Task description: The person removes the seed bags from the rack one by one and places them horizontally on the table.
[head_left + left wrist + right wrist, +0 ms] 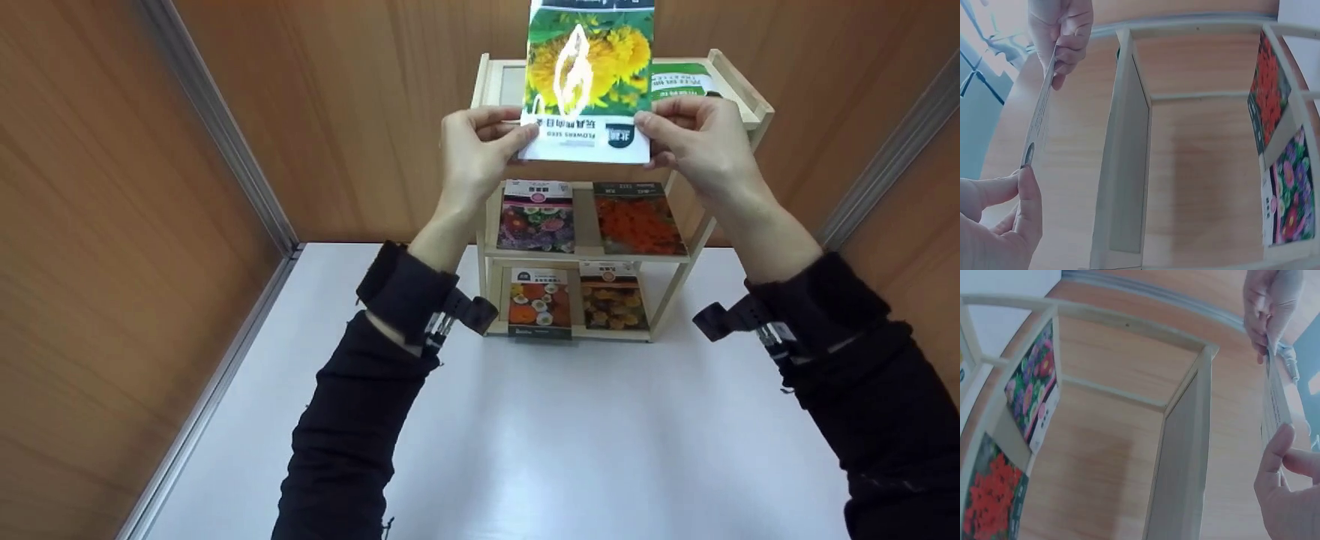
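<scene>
Nearest, two dark sleeves (pixel 345 442) point toward the wooden shelf (pixel 585 256). Above this shelf, the left hand (pixel 471 154) and the right hand (pixel 712 146) pinch opposite side edges of the yellow-flower seed packet (pixel 589 82), probably to keep it flat and its picture uncovered

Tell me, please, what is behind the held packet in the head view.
Parts of the top shelf and a green packet show behind the held packet; whatever else it covers cannot be seen.
</scene>
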{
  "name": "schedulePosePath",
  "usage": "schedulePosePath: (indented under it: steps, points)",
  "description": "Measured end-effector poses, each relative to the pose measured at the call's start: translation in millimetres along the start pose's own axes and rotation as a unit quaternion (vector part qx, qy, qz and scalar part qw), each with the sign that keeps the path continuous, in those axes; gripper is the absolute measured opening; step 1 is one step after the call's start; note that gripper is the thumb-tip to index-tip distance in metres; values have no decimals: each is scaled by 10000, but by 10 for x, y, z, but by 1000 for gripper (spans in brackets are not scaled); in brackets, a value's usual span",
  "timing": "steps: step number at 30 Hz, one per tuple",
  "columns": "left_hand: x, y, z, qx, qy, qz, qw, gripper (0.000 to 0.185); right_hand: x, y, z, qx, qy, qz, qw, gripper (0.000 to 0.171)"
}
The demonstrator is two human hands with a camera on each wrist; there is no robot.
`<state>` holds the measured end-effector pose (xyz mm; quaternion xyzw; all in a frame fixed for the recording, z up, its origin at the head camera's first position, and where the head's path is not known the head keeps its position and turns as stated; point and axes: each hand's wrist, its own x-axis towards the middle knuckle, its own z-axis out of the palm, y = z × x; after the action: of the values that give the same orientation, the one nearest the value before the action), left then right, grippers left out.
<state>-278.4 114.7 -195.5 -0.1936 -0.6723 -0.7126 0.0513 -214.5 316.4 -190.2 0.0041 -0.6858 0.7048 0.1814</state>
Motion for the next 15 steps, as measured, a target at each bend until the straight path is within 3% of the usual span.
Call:
schedulePosePath:
  steps: [7,15]
  points:
    - [-228,-327,-29,-462,-25,-35,9989,17,-225,301,-43,163,264,-733,9968,18]
    - [-498,-721,-46,-661,-84,-141,9977,16,-460,732,-82,-693,355,-1301,9884,17]
